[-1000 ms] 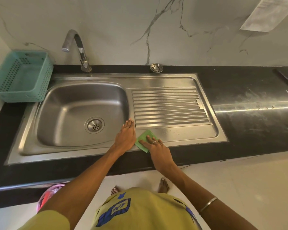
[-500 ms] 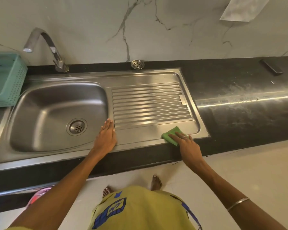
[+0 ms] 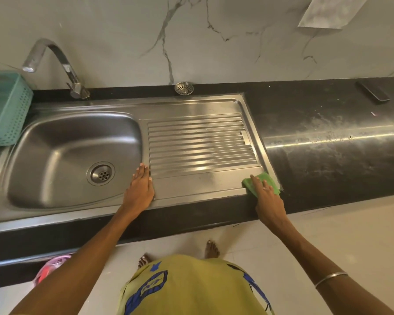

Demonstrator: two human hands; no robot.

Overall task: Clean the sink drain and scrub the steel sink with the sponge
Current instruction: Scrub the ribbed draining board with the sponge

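Sponge [image 3: 263, 183] lies flat on near right corner of steel sink [image 3: 198, 183], pressed under straight fingers of right hand [image 3: 267, 201] for scrubbing rim. Left hand [image 3: 141, 189] flat on ledge beside basin, fingers relaxed, likely bracing body. Drain strainer [image 3: 184, 88] sits on far worktop [image 3: 328, 144].

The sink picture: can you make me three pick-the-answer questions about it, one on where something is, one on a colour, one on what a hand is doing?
1. Where is the loose strainer?
A. in the bowl
B. on the counter by the wall
C. in the basket

2. What colour is the sponge?
A. green
B. pink
C. white

3. What is the left hand doing?
A. gripping the tap
B. lying flat on the sink
C. holding the sponge

Answers: 1 B, it sits behind the sink's back edge. 2 A, green shows under the right hand. 3 B, its fingers are straight on the steel.
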